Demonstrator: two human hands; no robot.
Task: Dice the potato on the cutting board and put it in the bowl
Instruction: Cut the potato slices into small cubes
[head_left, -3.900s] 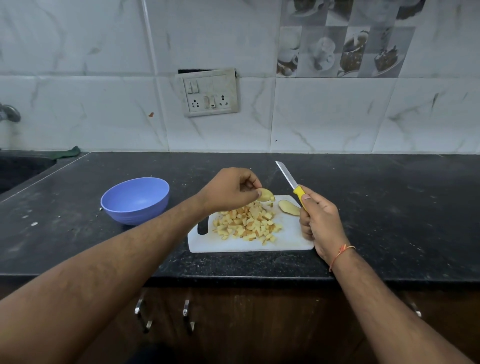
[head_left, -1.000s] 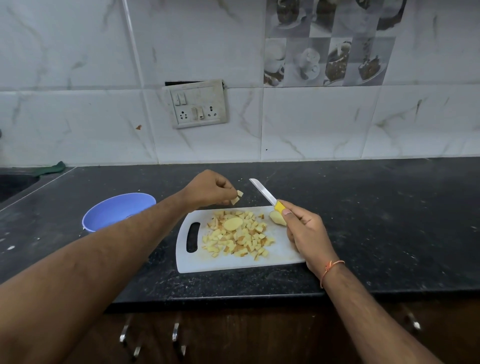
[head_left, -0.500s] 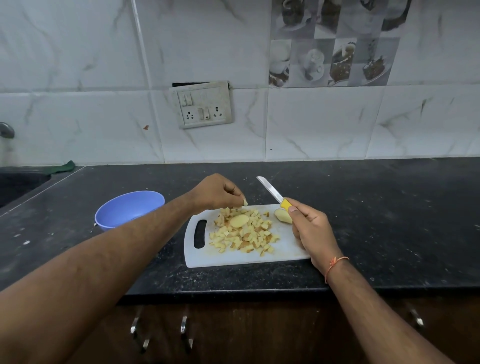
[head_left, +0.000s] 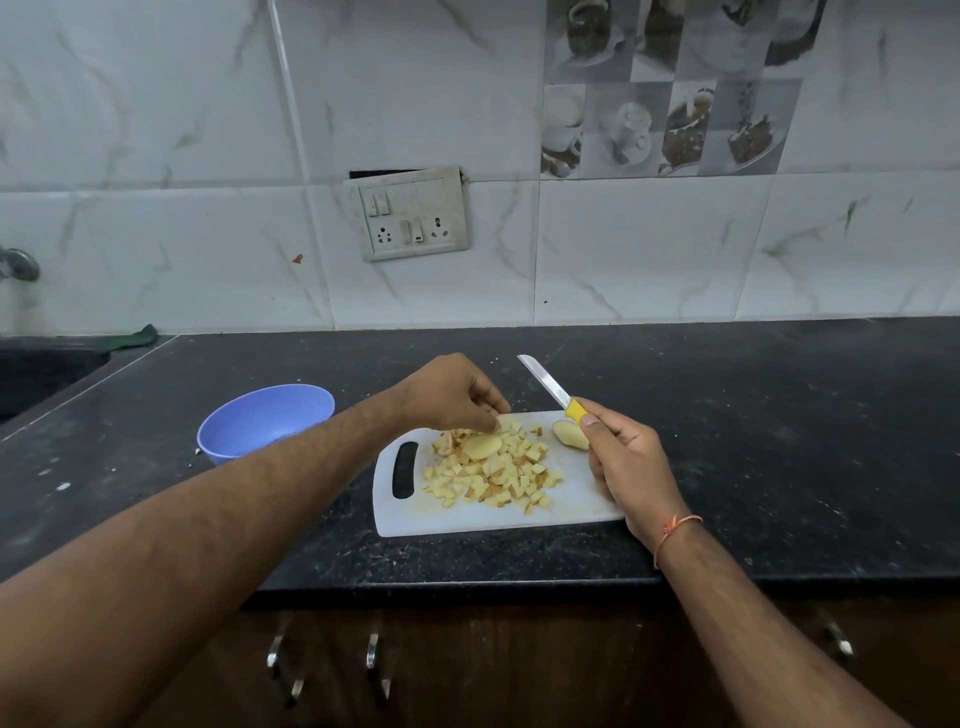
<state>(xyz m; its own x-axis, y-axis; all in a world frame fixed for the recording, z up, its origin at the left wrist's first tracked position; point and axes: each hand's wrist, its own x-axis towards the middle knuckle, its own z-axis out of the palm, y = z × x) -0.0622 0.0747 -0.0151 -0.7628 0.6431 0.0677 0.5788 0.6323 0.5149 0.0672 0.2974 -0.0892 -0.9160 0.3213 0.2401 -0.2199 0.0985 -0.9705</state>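
1. At my far left a round, pale blue plastic bowl (head_left: 266, 422) stands on the black speckled stone worktop (head_left: 779, 441), just left of the board and apart from it; my forearm hides part of its near rim.
2. My left hand (head_left: 452, 395) reaches over the far edge of the white plastic cutting board (head_left: 467, 514), its fingers (head_left: 491, 423) bunched together and touching the top of the heap; I cannot tell whether they pinch a piece.
3. The heap of pale yellow diced potato (head_left: 493, 478) lies mid-board, with a rounded uncut slice (head_left: 482, 447) resting on it.
4. Another uncut potato piece (head_left: 569, 434) lies at the board's far right corner.
5. My right hand (head_left: 628, 462) is closed around the yellow-handled steel knife (head_left: 553, 388), blade raised, pointing up and away to the left.
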